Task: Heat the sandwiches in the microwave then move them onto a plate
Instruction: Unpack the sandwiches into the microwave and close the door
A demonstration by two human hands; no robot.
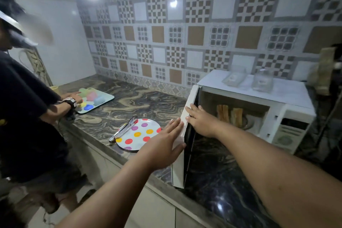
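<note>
A white microwave [288, 96] stands on the marble counter at the right, its door [187, 140] swung open toward me. Two toasted sandwiches [229, 114] stand upright on the glass turntable inside. My right hand [200, 119] rests over the door's top edge, fingers curled on it. Against the door's outer face lies my left hand [162, 143], flat with fingers spread. A white plate [137, 133] with coloured dots lies on the counter left of the door, metal tongs [123, 129] resting on its rim.
Another person [27, 116] stands at the left, one hand over a pale tray [105, 99] holding coloured cups. Two clear plastic containers [249, 80] sit on top of the microwave. The counter's front edge [118, 155] runs diagonally below the plate.
</note>
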